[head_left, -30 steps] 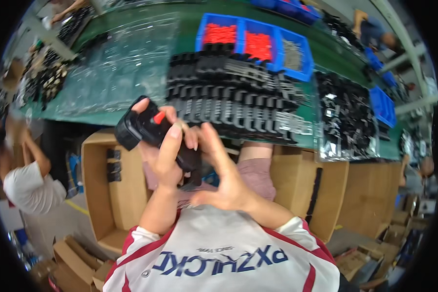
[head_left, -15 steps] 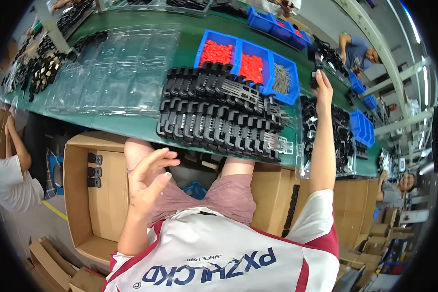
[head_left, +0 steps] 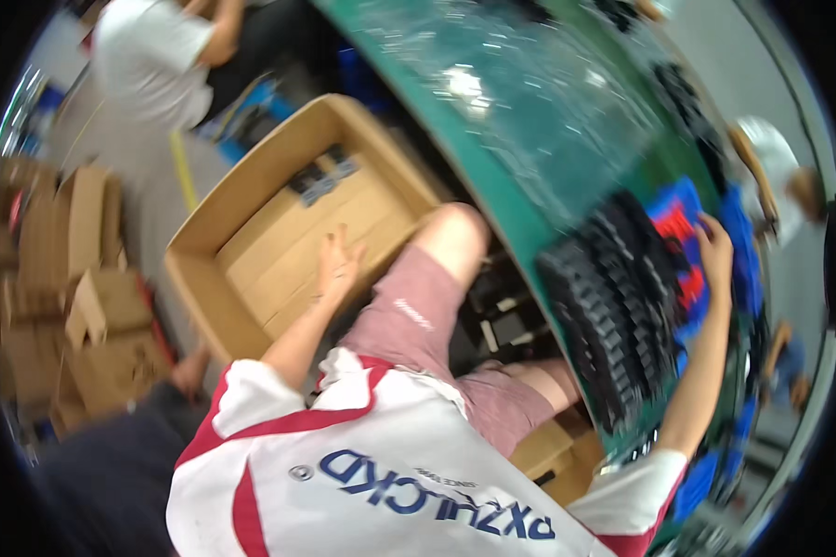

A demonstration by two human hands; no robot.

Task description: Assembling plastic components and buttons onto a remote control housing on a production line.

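My left hand (head_left: 340, 267) reaches over a cardboard box (head_left: 200, 218) at my left, its fingers apart and nothing in them. On the box's inside, beyond that hand, several small black parts (head_left: 323, 176) stand in a row. My right hand (head_left: 716, 252) is at the blue bins (head_left: 685, 206) on the green bench, beside the red pieces (head_left: 675, 226). Its fingers are blurred, so I cannot make out whether they hold anything. Next to the bins lie rows of black plastic parts (head_left: 613, 306), stacked close together near the bench edge.
Clear plastic trays (head_left: 520, 111) cover part of the green bench (head_left: 492, 200). Behind the box sits a person in a white shirt (head_left: 153, 60). Another person's hand (head_left: 191, 371) is close at my left. Folded cartons (head_left: 102, 306) are piled on the floor at the far left.
The view has swung left, bringing the box to the middle. My left hand has moved over the box. My right hand has gone from the bench's right side to the blue bins.
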